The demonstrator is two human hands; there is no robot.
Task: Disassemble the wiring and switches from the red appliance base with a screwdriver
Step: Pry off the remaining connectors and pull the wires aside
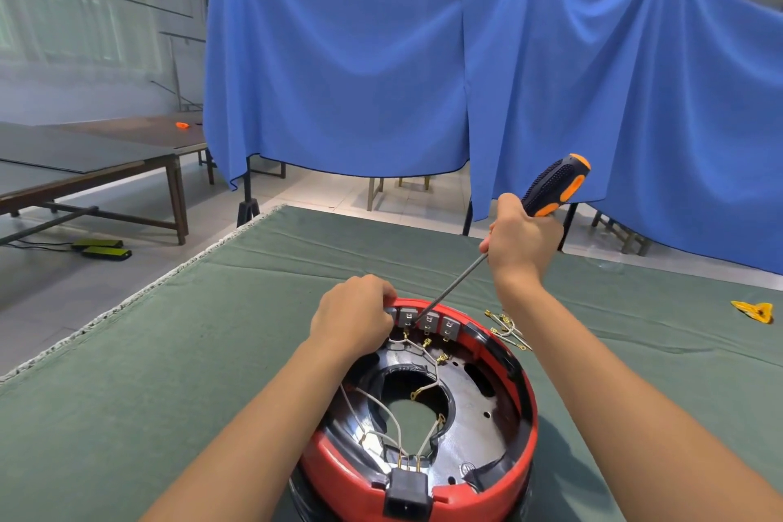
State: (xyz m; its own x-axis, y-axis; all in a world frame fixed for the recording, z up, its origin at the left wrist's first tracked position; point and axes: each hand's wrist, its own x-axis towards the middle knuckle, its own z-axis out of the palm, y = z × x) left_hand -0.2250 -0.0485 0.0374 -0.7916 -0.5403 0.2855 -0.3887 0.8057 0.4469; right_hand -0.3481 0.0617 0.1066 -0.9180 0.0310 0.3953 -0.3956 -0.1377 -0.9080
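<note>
So the red appliance base (515,475) sits on the green worktop (169,373). Left hand (354,311) grips its 12 o'clock rim, probably steadying it, while right hand (519,242) fingers wrap the screwdriver (551,186), tip at the switches (426,322).

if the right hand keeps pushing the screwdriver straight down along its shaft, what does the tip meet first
The right hand aims the screwdriver down and toward the left hand. Its tip already sits at the row of grey switches inside the red appliance base rim, so it would likely meet a switch terminal first; exact depth is unclear.
</note>
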